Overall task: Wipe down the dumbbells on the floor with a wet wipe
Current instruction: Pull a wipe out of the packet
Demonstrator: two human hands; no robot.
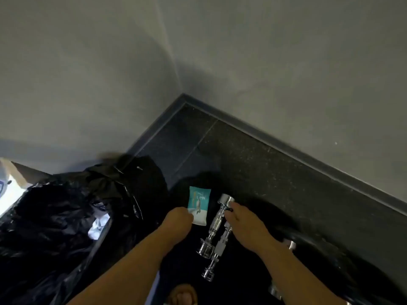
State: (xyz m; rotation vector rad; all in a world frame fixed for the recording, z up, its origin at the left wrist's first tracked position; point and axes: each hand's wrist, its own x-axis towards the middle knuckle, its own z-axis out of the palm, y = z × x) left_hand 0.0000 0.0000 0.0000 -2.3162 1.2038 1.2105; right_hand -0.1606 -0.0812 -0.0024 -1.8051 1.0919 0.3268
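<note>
Dark speckled floor tiles (253, 155) below grey walls (88, 73)

Teal-and-white wet-wipe packet (198, 205) with small printed markings, 2 shiny chrome dumbbells (214, 234) with knurled grips, dark speckled floor tiles (253, 155), grey baseboard (308, 164), matte grey walls (264, 51), glossy black plastic bag (66, 216) showing white scraps at left.

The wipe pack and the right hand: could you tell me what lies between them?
In the head view, a chrome dumbbell lies between the wipe pack and the right hand.
</note>
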